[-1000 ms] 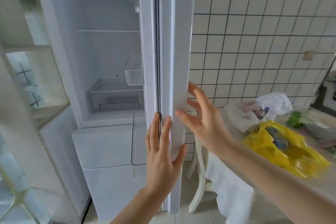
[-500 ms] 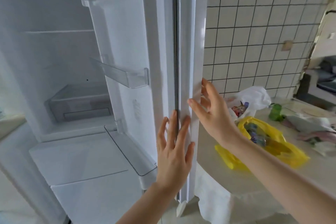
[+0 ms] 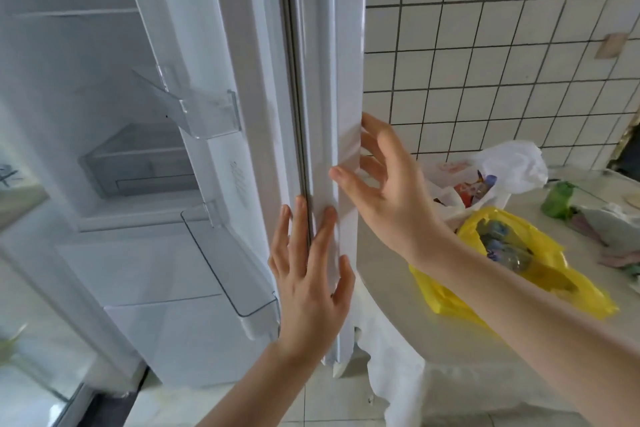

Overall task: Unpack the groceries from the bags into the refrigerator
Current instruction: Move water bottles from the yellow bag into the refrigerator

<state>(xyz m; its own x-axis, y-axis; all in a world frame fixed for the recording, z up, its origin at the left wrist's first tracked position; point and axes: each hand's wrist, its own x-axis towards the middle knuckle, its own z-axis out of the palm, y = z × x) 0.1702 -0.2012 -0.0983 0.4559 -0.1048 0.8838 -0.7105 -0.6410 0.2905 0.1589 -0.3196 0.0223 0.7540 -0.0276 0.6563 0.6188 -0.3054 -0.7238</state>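
No writing can be read. The tall white refrigerator door (image 3: 322, 80) stands open, edge-on, its long axis upright, with two clear door bins (image 3: 211, 111). The left hand (image 3: 308, 274) lies flat on its edge, fingers straight; the right hand (image 3: 384, 180), spread, touches its outer face. At 3 o'clock, two bags on the pale worktop (image 3: 391, 274): one yellow plastic bag (image 3: 519, 267), one white plastic bag (image 3: 509, 163)

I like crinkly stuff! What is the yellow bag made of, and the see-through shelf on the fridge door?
The yellow bag looks like thin, shiny plastic film: it is crumpled and its contents show faintly through. The door shelf looks like hard, clear, glossy plastic: its straight edges catch the light and the white door shows through it.
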